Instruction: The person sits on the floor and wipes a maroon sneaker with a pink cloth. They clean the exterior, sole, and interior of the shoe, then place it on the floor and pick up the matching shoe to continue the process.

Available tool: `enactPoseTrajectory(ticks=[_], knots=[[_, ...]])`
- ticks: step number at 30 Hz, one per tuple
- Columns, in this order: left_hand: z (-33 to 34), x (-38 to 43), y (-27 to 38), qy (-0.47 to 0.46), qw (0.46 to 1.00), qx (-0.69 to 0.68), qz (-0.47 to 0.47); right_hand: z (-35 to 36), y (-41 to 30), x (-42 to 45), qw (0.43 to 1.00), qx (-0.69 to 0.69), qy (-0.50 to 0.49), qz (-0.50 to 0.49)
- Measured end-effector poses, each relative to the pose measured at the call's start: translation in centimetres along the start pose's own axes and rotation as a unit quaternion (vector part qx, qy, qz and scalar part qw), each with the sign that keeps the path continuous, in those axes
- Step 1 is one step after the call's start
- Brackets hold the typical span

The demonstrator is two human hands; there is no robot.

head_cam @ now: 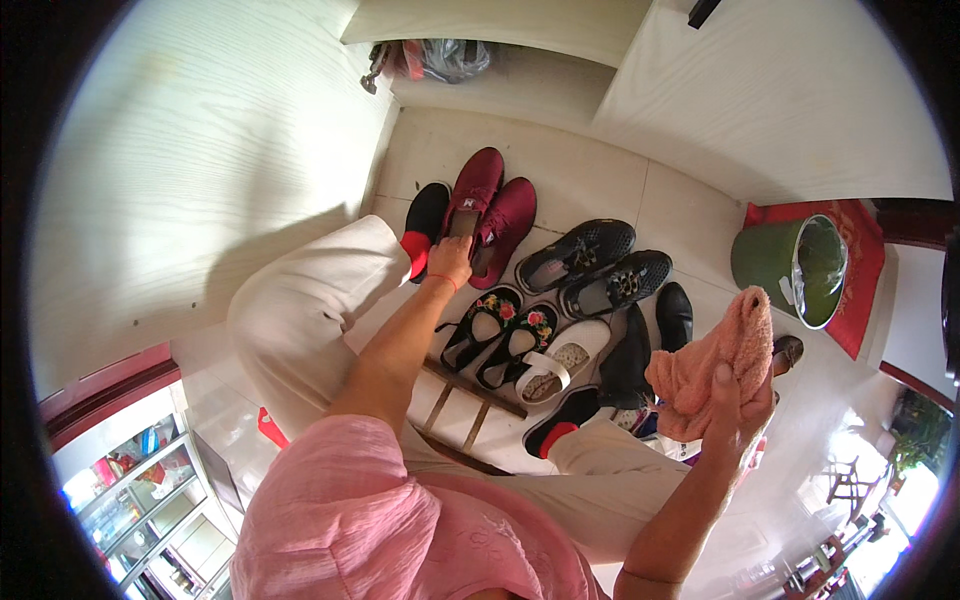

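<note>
My left hand grips the heel of a maroon lace-up sneaker, which points away from me on the tiled floor. Its mate, a second maroon sneaker, lies right beside it. Raised at the right, my right hand is closed around a bunched pink terry cloth. Between my feet stand a pair of black lace-up shoes, black shoes with embroidered flowers, and one white strap shoe. A black boot and a black shoe are near the cloth.
A green bucket with a plastic liner stands at the right, on a red mat. White cabinet panels rise at the left and ahead. Plastic bags sit in the opening at the back. Beneath me is a wooden stool frame.
</note>
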State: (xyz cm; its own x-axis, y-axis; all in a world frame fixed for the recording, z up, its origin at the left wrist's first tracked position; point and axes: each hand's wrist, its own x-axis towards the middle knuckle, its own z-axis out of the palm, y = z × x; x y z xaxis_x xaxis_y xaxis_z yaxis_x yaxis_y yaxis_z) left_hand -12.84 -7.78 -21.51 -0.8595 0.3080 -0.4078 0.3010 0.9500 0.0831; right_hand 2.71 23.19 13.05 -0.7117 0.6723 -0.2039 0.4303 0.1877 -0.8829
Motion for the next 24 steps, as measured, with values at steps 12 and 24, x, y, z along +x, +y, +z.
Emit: enactPoseTrajectory(ticks=[12, 24], knots=[[-14.4, 3.0, -0.6, 0.146, 0.98, 0.014, 0.133, 0.3, -2.2, -0.9, 0.991, 0.1, -0.056, -0.066], [-32.1, -10.4, 8.8, 0.418, 0.783, 0.022, 0.459, 8.7, 2.5, 0.6, 0.875, 0.422, -0.173, 0.16]])
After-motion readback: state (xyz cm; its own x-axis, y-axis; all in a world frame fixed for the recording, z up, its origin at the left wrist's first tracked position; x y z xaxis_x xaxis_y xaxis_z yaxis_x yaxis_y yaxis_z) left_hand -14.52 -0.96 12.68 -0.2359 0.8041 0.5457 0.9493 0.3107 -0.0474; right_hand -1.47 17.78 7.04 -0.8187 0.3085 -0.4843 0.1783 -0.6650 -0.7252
